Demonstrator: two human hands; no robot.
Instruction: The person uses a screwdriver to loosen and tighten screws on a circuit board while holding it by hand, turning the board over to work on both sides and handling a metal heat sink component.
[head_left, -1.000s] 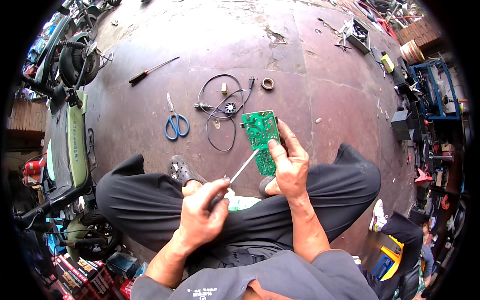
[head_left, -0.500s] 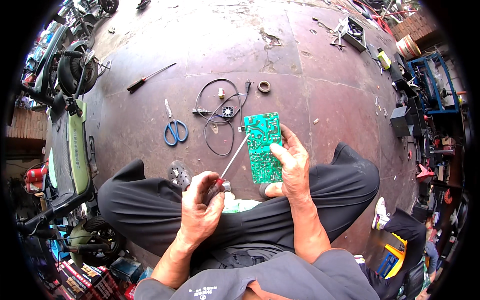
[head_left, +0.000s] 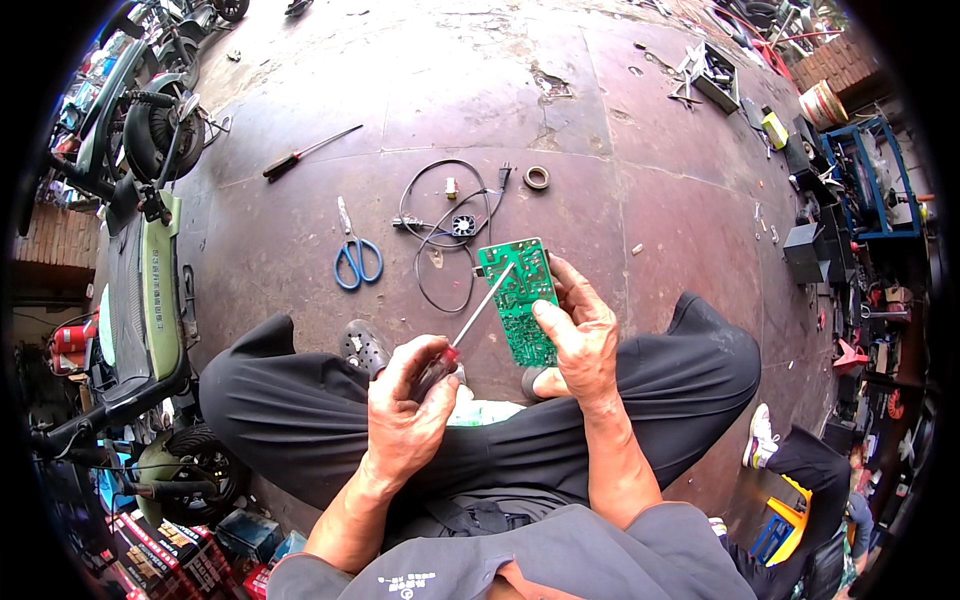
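My left hand (head_left: 408,412) is closed around the red handle of a screwdriver (head_left: 482,311). Its thin shaft slants up to the right, and the tip lies over the upper part of a green circuit board (head_left: 524,325). Whether the tip touches the board I cannot tell. My right hand (head_left: 580,335) grips that board by its right edge, thumb on the soldered face and fingers behind. The board is tilted, with its solder side towards me, above my crossed legs.
On the floor ahead lie blue-handled scissors (head_left: 358,263), another screwdriver (head_left: 310,152), a black power cord (head_left: 418,287), a small fan (head_left: 463,225) and a tape roll (head_left: 536,178). A green scooter (head_left: 150,290) stands left. At right are a metal toolbox (head_left: 716,78) and a seated person (head_left: 800,465).
The circuit board has tilted, its top turning left. The screwdriver tip has shifted right and slightly up, further onto the board's face. Both hands keep their holds.
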